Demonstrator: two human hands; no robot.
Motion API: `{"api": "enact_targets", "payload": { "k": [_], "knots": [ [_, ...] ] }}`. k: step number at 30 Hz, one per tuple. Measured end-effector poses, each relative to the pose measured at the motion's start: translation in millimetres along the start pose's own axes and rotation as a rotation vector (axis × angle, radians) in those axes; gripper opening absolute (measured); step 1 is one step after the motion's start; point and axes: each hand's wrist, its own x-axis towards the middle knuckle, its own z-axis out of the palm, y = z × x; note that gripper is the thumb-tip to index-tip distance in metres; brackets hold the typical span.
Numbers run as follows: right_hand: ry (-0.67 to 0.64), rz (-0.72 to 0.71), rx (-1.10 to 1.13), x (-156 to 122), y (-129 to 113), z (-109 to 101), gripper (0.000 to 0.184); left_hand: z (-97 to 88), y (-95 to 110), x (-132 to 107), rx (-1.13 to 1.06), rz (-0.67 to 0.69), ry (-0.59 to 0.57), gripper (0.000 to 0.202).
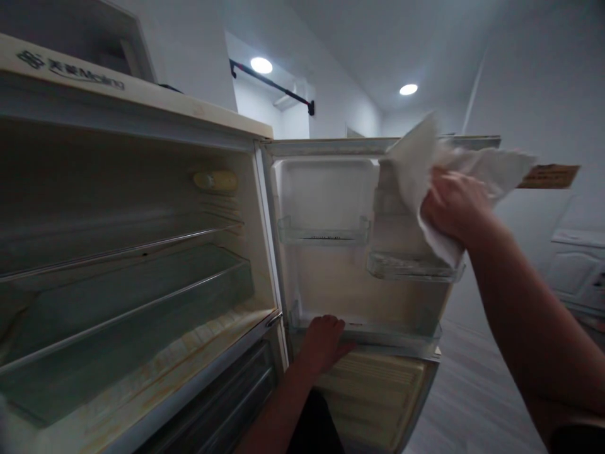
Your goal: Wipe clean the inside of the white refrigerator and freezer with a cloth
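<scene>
An open fridge (pixel 142 113) stands in front of me, its door (pixel 331 189) swung out to the right. My right hand (pixel 454 205) is closed on a white cloth (pixel 416 157), pressed against the upper right part of the door's inside, near a clear door shelf (pixel 411 268). My left hand (pixel 324 343) grips the lower edge of the door at its bottom shelf (pixel 378 331), fingers curled over the rim.
The fridge cavity holds glass shelves (pixel 127 252) with nothing on them, and a yellowish lamp cover (pixel 215 181) at the back. A lower door (pixel 373 391) also stands open below. White cabinets (pixel 576 271) are at the right, and ceiling lights (pixel 261 65) above.
</scene>
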Motion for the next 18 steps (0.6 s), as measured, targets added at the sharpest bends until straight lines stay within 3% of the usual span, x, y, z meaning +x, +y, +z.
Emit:
{"api": "enact_targets", "payload": {
  "k": [3,6,9,13,18],
  "knots": [
    [-0.12,-0.071,-0.043,27.8,-1.9,6.6,0.073,17.6,-3.8,0.5,0.029,-0.01,-0.029,0.054],
    [-0.296,-0.207,0.011,54.7,-7.4,14.6,0.074,23.6,-3.8,1.8,0.02,-0.015,-0.002,0.061],
    [-0.458,-0.248,0.089,74.5,-7.7,19.4,0.071,24.1,-2.3,7.7,0.013,-0.03,0.009,0.065],
    [-0.523,-0.187,0.206,80.0,13.0,22.2,0.074,24.5,0.4,15.4,0.011,-0.045,0.014,0.062],
    [-0.499,-0.002,0.122,67.6,56.2,19.0,0.086,22.5,2.9,14.5,0.008,-0.067,0.0,0.059]
  ]
}}
